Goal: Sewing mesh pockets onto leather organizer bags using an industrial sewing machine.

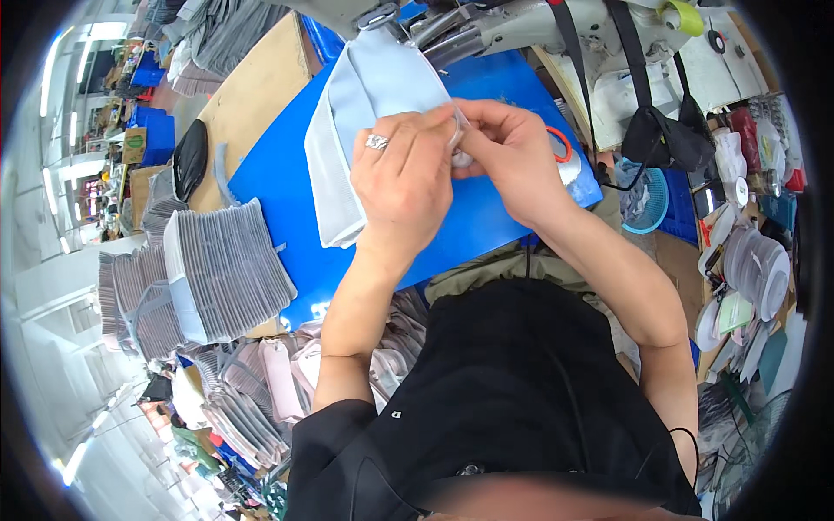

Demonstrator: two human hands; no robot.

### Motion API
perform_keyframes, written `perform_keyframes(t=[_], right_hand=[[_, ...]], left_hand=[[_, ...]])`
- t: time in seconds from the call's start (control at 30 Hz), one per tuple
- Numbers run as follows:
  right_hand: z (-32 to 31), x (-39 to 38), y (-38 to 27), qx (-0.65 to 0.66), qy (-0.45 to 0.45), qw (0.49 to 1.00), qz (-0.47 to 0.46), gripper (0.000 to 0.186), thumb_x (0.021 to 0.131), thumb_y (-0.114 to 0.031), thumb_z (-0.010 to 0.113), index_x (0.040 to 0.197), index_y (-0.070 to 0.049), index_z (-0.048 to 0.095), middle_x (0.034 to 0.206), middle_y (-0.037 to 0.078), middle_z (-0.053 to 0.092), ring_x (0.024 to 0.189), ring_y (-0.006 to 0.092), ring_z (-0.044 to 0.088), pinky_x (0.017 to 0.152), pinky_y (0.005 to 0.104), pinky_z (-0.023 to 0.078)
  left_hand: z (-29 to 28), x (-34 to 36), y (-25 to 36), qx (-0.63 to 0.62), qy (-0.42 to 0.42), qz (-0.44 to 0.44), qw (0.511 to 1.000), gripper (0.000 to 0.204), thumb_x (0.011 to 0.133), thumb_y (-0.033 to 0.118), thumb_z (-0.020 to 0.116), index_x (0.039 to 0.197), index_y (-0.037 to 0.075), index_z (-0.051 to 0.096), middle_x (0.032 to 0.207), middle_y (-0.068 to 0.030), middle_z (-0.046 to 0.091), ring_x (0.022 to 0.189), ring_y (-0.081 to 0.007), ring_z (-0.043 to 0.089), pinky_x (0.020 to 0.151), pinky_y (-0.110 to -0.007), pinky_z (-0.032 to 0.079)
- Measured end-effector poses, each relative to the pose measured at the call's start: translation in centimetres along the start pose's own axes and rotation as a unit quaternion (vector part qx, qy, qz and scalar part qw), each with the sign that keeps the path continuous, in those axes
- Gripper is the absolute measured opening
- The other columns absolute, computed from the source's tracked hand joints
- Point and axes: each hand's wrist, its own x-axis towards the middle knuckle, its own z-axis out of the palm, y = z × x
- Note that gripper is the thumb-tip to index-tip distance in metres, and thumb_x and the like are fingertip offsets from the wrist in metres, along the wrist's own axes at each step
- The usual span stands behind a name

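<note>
A light blue and pale grey layered fabric piece (334,174) lies on the blue work board (269,191), its top end at the presser foot of a sewing machine (504,30). My left hand (400,178), with a silver ring, has its bent fingers closed on the piece near its right edge. My right hand (508,161) is closed on that same edge, thumb and fingers pinched beside the left fingertips; the exact spot is partly hidden. An orange-red loop (560,139), perhaps a scissor handle, shows just right of my right hand.
Stacks of grey pieces (221,269) stand left of the board, pink and grey pieces (282,378) below them. Black straps and a bag (647,139) hang from the machine. A light blue basket (647,208) sits right; crowded shelves with white rolls (751,269) line the far right.
</note>
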Motion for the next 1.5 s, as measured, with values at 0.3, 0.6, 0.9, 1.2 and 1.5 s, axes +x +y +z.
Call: perform_keyframes(t=[0.3, 0.6, 0.9, 1.2, 1.5], right_hand=[[1.1, 3.4, 0.2, 0.041, -0.012, 0.999, -0.006, 0.024, 0.1, -0.006, 0.065, 0.123, -0.001, 0.071, 0.096, 0.002, 0.07, 0.087, 0.0096, 0.07, 0.071, 0.0287, 0.064], [2.1, 6.4, 0.6, 0.062, 0.059, 0.996, -0.035, 0.02, 0.091, -0.005, 0.074, 0.108, 0.005, 0.072, 0.088, 0.004, 0.068, 0.074, 0.0097, 0.068, 0.063, 0.0259, 0.061], [1.9, 7.5, 1.1, -0.044, 0.08, 0.994, -0.067, 0.027, 0.078, -0.003, 0.077, 0.102, 0.006, 0.071, 0.082, 0.004, 0.065, 0.066, 0.0112, 0.066, 0.058, 0.0258, 0.057], [2.6, 6.6, 0.1, -0.174, 0.097, 0.978, -0.054, 0.038, 0.075, -0.011, 0.079, 0.109, 0.004, 0.069, 0.093, 0.009, 0.072, 0.084, 0.0168, 0.069, 0.075, 0.0296, 0.054], [0.8, 6.1, -0.6, -0.187, 0.044, 0.979, -0.062, 0.035, 0.08, -0.008, 0.078, 0.113, 0.0, 0.073, 0.099, 0.007, 0.074, 0.085, 0.0134, 0.068, 0.075, 0.0277, 0.053]], left_hand=[[0.2, 1.9, -2.8, 0.025, -0.025, 0.022, 0.999, 0.019, 0.073, 0.002, 0.075, 0.09, 0.007, 0.07, 0.101, -0.002, 0.076, 0.087, -0.0186, 0.069, 0.067, -0.034, 0.043], [1.2, 3.5, -5.8, -0.013, -0.038, -0.005, 0.999, 0.019, 0.078, 0.002, 0.076, 0.097, 0.007, 0.072, 0.097, -0.0047, 0.075, 0.091, -0.0253, 0.069, 0.074, -0.036, 0.051], [-2.7, 0.3, -9.4, 0.06, -0.293, -0.235, 0.925, 0.083, 0.08, 0.028, 0.086, 0.153, 0.021, 0.048, 0.082, -0.009, 0.064, 0.08, -0.0264, 0.068, 0.072, -0.04, 0.055], [-6.9, 1.9, -7.2, 0.063, -0.309, -0.067, 0.947, 0.073, 0.092, 0.005, 0.065, 0.158, 0.029, 0.045, 0.079, -0.0153, 0.065, 0.067, -0.0358, 0.065, 0.067, -0.044, 0.053], [-8.8, 5.9, -7.7, -0.002, -0.371, -0.004, 0.929, 0.062, 0.086, -0.001, 0.063, 0.142, 0.026, 0.066, 0.075, -0.0139, 0.059, 0.067, -0.0318, 0.06, 0.066, -0.043, 0.05]])
